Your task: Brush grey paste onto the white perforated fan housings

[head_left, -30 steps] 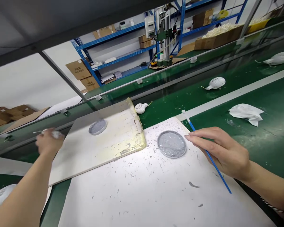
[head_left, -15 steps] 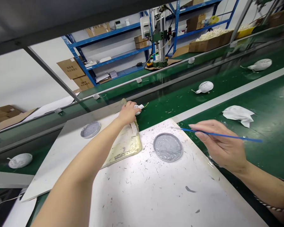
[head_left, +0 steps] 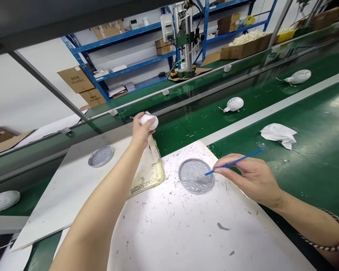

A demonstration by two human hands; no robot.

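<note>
My left hand (head_left: 141,131) is closed around a small rounded white plastic part (head_left: 151,121), raised over the far edge of the boards. A thin blue-handled brush (head_left: 240,160) is pinched in my right hand (head_left: 251,178). The brush's tip dips into grey paste in a shallow round dish (head_left: 196,176) on the near white board (head_left: 172,233). Grey flecks and smears mark this board around the dish. A second round dish of grey paste (head_left: 101,156) sits on the other white board (head_left: 56,188), left of my forearm.
Similar white parts lie on the green conveyor belt (head_left: 186,131), one (head_left: 234,104) beyond the boards and another (head_left: 299,76) farther right. A crumpled white cloth (head_left: 279,134) lies at right. Blue shelving (head_left: 124,71) and a machine (head_left: 185,41) stand behind.
My left hand has lifted the white part off the belt and drawn it leftward. My right hand has moved left and tilted the brush, bringing its tip down into the grey paste.
</note>
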